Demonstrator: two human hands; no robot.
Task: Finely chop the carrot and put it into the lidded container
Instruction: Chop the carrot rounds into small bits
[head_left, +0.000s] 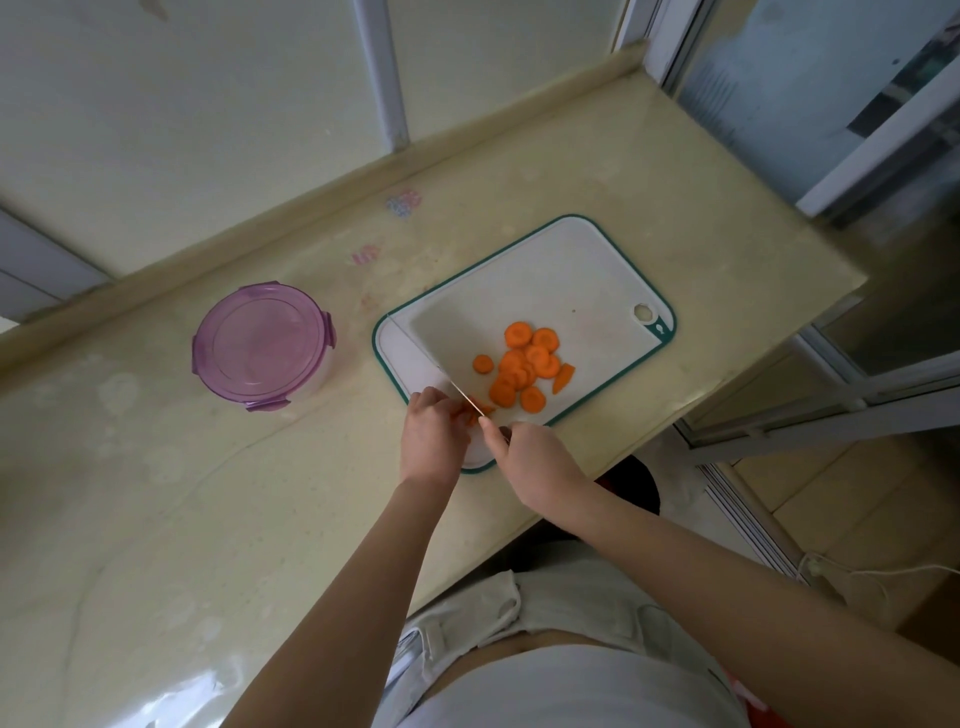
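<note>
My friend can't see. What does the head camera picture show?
The left hand holds a carrot piece on a white cutting board while the right hand holds a knife against it. Round carrot slices lie piled beside them, and a closed purple-lidded container stands on the counter to the left.

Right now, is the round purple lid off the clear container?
No, the round purple lid sits on top of the clear container.

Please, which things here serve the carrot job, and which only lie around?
Job: carrot slices, carrot piece under left hand, knife in right hand, cutting board, lidded container.
Lying about: stickers on counter, white cable.
</note>
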